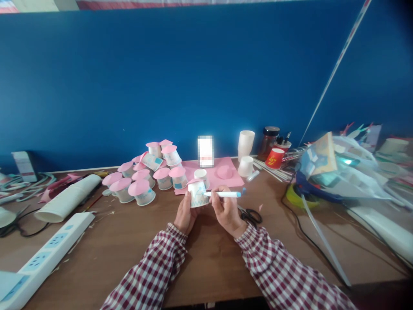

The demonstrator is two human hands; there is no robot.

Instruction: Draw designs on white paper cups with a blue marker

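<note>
My left hand [184,212] is closed around an upside-down white paper cup [197,196] with blue zigzag drawing on its side and a pink paper roof on top. In my right hand [227,212] is a white and light-blue marker [226,194], held like a pen with its tip at the cup's wall. Just behind stands another white cup [201,174] on a sheet of pink paper [230,176]. A group of finished-looking cups with pink round tops [141,188] stands to the left. Black-handled scissors [253,215] lie beside my right wrist.
White cups [245,144], a dark-lidded jar [269,140] and a red cup [275,158] stand at the back right. A plastic bag [351,168] and tape lie further right. At left are a power strip [48,258] and a long stack of cups [69,198].
</note>
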